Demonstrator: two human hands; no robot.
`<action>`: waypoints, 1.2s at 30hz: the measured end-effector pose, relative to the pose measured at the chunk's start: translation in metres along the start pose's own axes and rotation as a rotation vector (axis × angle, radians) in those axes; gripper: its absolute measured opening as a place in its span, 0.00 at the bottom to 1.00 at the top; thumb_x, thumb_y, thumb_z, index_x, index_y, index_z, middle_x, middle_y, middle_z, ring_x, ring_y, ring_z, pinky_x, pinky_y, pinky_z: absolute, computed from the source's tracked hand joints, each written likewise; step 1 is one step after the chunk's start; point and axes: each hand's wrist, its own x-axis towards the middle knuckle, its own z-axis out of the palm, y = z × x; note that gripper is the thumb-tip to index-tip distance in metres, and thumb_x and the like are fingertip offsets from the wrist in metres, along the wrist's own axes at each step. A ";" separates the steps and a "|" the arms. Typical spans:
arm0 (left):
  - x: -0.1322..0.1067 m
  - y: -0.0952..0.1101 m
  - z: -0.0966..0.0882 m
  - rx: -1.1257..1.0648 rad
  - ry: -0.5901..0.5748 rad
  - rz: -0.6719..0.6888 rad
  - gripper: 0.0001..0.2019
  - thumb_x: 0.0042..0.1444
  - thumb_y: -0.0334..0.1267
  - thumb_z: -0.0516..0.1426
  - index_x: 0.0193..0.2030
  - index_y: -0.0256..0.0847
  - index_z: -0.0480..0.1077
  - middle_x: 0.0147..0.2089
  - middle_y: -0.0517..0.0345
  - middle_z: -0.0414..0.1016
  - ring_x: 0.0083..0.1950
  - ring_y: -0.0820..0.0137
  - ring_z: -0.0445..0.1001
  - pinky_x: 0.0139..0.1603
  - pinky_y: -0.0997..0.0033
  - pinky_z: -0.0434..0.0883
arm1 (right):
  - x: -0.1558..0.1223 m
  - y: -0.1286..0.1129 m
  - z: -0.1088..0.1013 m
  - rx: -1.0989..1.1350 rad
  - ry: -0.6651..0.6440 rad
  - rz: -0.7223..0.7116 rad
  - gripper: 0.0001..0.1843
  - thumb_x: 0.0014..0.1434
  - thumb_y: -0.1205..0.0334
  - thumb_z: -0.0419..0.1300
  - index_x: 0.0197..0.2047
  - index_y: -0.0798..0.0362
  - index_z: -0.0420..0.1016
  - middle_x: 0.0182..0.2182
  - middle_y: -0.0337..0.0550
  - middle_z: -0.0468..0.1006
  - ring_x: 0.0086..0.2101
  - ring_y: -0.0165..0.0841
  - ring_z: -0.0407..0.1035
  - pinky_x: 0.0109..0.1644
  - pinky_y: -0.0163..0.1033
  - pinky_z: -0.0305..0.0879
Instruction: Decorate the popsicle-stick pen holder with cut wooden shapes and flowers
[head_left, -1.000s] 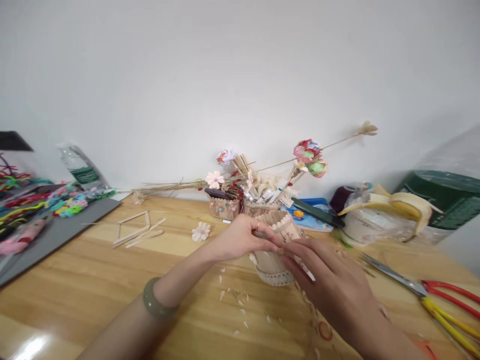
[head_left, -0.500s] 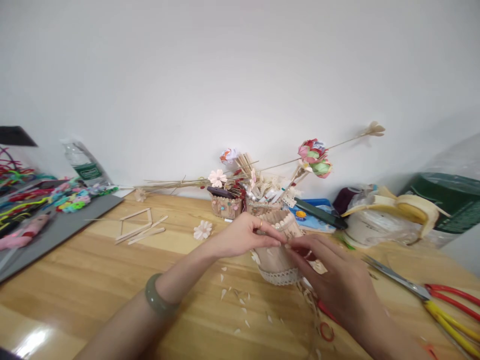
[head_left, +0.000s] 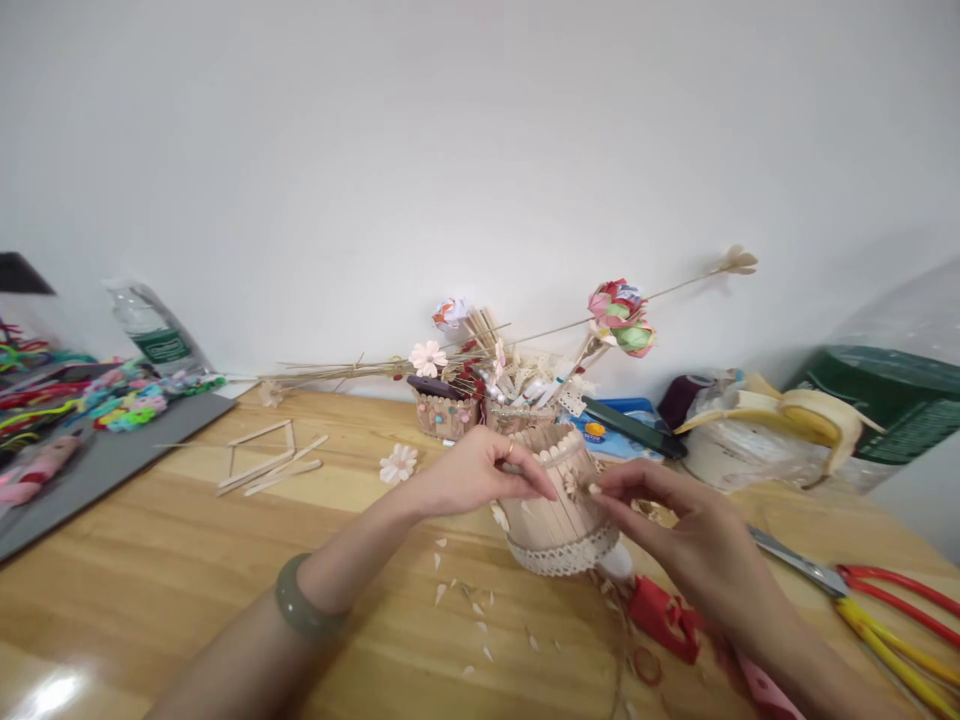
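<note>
A small wooden-stick basket [head_left: 559, 515] with white lace trim round its lower edge stands tilted before me. A small dried flower [head_left: 571, 485] shows on its front. My left hand [head_left: 480, 475] reaches across the basket's left side, thumb and finger drawn close together; what lies between them, if anything, is too small to make out. At the basket's right side, my right hand [head_left: 682, 525] pinches a small pale piece between thumb and forefinger, just off the wall. Beneath that hand lies a red-handled tool [head_left: 667, 615], partly hidden, beside a white tip.
Loose petals [head_left: 440, 595] are scattered in front of the basket. A pale flower [head_left: 398, 463] and craft sticks [head_left: 281, 465] lie left. Scissors [head_left: 847, 590] rest at right, near a peeled banana [head_left: 795, 410]. Decorated pots [head_left: 446, 415] stand behind. Pipe cleaners [head_left: 135, 395] lie far left.
My right hand has drawn right, away from my left fingertips, uncovering the flower on the basket's front and the red-handled tool. The whole view has shifted slightly.
</note>
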 end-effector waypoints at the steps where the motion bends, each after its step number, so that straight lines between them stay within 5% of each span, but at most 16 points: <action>1: 0.000 0.000 -0.001 -0.005 -0.006 -0.002 0.06 0.48 0.30 0.58 0.31 0.35 0.78 0.34 0.54 0.81 0.39 0.71 0.77 0.41 0.75 0.70 | 0.001 0.000 0.001 0.037 -0.019 0.009 0.06 0.55 0.58 0.59 0.31 0.51 0.74 0.26 0.39 0.78 0.26 0.31 0.72 0.29 0.35 0.69; 20: -0.001 0.000 -0.006 -0.030 -0.064 -0.005 0.06 0.46 0.28 0.57 0.27 0.35 0.77 0.29 0.58 0.79 0.33 0.75 0.73 0.37 0.78 0.67 | 0.010 -0.003 0.004 0.121 -0.179 0.142 0.08 0.56 0.57 0.58 0.31 0.51 0.73 0.26 0.39 0.75 0.27 0.31 0.68 0.31 0.36 0.65; 31: -0.002 0.000 -0.007 -0.057 -0.052 -0.021 0.07 0.45 0.27 0.57 0.26 0.36 0.77 0.27 0.59 0.77 0.30 0.77 0.72 0.34 0.79 0.66 | 0.007 0.002 0.005 0.222 -0.144 0.190 0.09 0.54 0.55 0.61 0.32 0.51 0.74 0.28 0.40 0.77 0.29 0.31 0.69 0.32 0.36 0.66; 36: -0.001 -0.002 -0.007 -0.072 -0.052 -0.025 0.05 0.45 0.29 0.58 0.24 0.36 0.77 0.27 0.59 0.77 0.31 0.75 0.73 0.35 0.78 0.67 | 0.000 0.006 0.007 0.163 -0.072 0.084 0.07 0.58 0.57 0.58 0.35 0.50 0.75 0.33 0.42 0.78 0.33 0.33 0.71 0.34 0.37 0.67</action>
